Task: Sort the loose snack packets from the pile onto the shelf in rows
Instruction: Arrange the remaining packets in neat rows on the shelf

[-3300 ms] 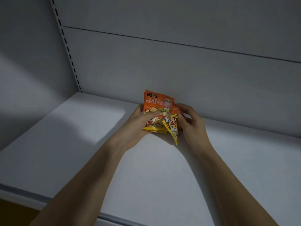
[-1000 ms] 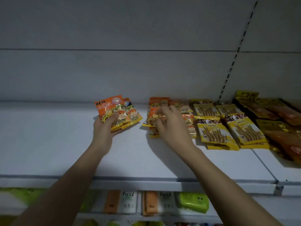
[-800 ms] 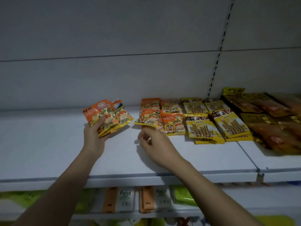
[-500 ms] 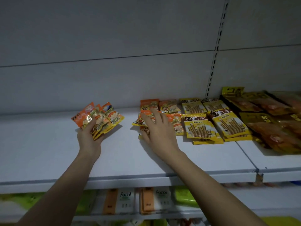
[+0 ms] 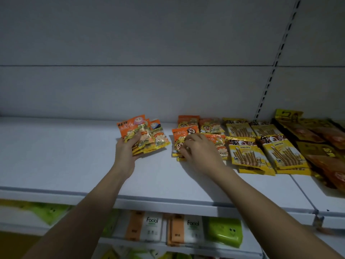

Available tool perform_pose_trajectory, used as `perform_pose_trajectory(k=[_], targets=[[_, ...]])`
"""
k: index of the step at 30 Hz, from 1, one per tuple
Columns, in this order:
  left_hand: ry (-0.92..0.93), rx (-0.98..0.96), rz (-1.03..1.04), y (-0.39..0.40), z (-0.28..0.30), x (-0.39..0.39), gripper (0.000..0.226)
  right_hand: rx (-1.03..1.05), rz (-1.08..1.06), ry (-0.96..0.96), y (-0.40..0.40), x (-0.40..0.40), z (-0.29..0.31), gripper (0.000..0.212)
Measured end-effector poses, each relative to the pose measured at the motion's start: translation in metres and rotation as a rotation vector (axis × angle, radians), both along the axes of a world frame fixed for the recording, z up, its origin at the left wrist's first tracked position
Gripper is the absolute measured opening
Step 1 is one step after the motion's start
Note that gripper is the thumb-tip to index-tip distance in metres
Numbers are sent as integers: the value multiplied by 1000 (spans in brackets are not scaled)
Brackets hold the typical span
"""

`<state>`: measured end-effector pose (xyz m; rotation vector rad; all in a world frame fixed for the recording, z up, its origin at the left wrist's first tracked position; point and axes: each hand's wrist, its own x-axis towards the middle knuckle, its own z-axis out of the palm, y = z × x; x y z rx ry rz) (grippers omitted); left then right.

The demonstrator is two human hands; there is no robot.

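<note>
left hand: my left hand (image 5: 125, 152) grips a fanned bunch of orange snack packets (image 5: 142, 134), thumb across the front, held just above the shelf (image 5: 65, 156), left of the laid-out stock.
right hand: my right hand (image 5: 200, 150) lies palm down on the front orange packet (image 5: 178, 140), fingers curled at its lower edge; whether it actually pinches the packet, I cannot tell.
orange rows: back orange packets (image 5: 200, 125) lie flat against the rear wall, front ones just ahead of them, edges overlapping.
biscuit-stick packets: yellow biscuit-stick packets (image 5: 261, 152) lie in two rows just right of the orange ones, touching them.
far right: dark gold and orange packs (image 5: 321, 139) heaped loosely on the next shelf section.
lower shelf: two orange-and-white packs marked "Facial" (image 5: 172, 228) stand side by side, a green pack (image 5: 224, 230) just right of them.
</note>
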<state>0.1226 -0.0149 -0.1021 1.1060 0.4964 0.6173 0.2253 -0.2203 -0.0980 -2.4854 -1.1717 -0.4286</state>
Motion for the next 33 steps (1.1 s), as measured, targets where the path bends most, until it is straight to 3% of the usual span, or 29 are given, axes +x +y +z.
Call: perform_pose_trajectory(k=[3, 8, 11, 13, 15, 21, 26, 30, 33], targets=[[-65, -54, -98, -17, 15, -6, 42, 206, 13, 9, 6, -10, 22, 24], [-144, -106, -263, -53, 46, 6, 29, 715, 33, 751, -2, -24, 68, 20], [-126, -52, -283, -66, 57, 13, 44, 858, 34, 969, -18, -27, 88, 22], [-93, -7, -327, -71, 58, 16, 50, 793, 31, 880, -29, -26, 93, 23], [-43, 42, -365, -74, 60, 19, 39, 736, 1, 796, -36, -15, 90, 29], [84, 125, -321, -59, 54, 12, 31, 413, -366, 520, -58, 33, 60, 37], [135, 132, -339, -57, 51, 2, 26, 194, -432, 438, -48, 42, 41, 38], [173, 129, -343, -54, 49, -2, 29, -47, -492, 261, -43, 37, 36, 41], [189, 131, -374, -57, 46, -5, 32, 54, -408, 99, -40, 29, 40, 37]])
